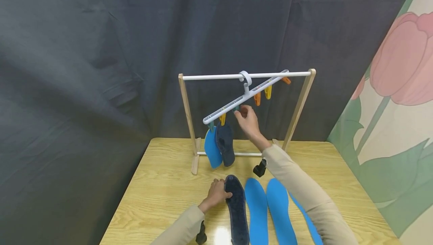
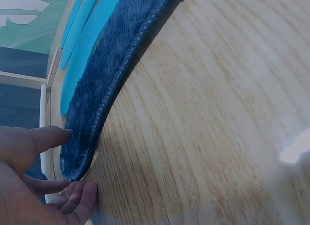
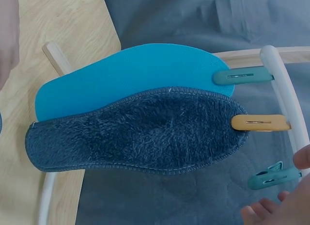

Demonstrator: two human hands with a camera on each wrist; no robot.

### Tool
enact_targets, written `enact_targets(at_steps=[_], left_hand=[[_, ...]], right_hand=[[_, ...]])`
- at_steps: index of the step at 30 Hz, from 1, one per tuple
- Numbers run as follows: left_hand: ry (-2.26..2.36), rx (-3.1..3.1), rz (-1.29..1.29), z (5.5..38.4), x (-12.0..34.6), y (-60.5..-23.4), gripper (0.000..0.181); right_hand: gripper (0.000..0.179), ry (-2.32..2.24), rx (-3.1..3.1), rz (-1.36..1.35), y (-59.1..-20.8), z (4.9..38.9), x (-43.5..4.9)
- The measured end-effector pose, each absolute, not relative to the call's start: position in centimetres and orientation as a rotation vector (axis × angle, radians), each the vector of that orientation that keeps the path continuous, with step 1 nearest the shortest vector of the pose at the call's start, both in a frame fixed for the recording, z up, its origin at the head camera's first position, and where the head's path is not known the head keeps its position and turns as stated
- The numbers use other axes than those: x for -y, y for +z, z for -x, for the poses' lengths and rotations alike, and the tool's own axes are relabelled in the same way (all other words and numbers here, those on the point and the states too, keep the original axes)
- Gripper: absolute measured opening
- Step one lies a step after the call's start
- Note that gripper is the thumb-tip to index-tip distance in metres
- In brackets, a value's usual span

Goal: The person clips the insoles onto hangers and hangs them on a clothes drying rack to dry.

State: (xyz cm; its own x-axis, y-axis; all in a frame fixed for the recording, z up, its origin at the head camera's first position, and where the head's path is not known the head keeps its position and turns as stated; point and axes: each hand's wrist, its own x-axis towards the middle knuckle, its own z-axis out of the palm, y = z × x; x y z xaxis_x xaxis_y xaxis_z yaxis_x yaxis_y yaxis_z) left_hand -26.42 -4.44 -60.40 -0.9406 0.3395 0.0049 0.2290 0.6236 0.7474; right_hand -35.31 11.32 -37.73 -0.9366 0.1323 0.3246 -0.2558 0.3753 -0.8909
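On the table, my left hand (image 1: pixel 216 192) grips the top end of a dark blue fuzzy insole (image 1: pixel 237 209). In the left wrist view a digit lies on its pile and the other fingers (image 2: pixel 80 198) meet its rounded tip. My right hand (image 1: pixel 248 121) is raised under a white hanger (image 1: pixel 230 106), pinching a green clip (image 3: pixel 273 178) between thumb and fingers; part of the clip is hidden. To its left, another dark fuzzy insole (image 3: pixel 140 130) hangs from a yellow clip (image 3: pixel 259 122). Beside that, a blue insole (image 3: pixel 135 74) hangs from a green clip (image 3: pixel 242 75).
The hanger hooks over the white top bar (image 1: pixel 209 77) of a wooden-legged rack (image 1: pixel 301 106). Orange clips (image 1: pixel 257 99) and a yellow clip (image 1: pixel 268 92) dangle from its right half. Several flat blue insoles (image 1: pixel 257 211) lie right of the dark one, partly under my right sleeve (image 1: pixel 304 188).
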Motion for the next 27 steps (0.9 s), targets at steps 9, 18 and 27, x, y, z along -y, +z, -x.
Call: enact_targets(at_steps=[9, 18, 27], left_hand=[[1.205, -2.712, -0.492, 26.3, 4.2, -60.7, 0.056], [1.126, -2.778, -0.429, 26.6, 3.6, -60.8, 0.056], [1.162, -2.765, -0.429, 26.4, 3.7, -60.5, 0.054]], right_hand=[[0.047, 1.671, 2.341, -0.173, -37.8, 35.9, -11.7], [0.044, 1.701, 2.342, -0.181, -37.4, 36.3, -11.4], [0.048, 1.72, 2.363, -0.193, -37.9, 36.5, -11.5]])
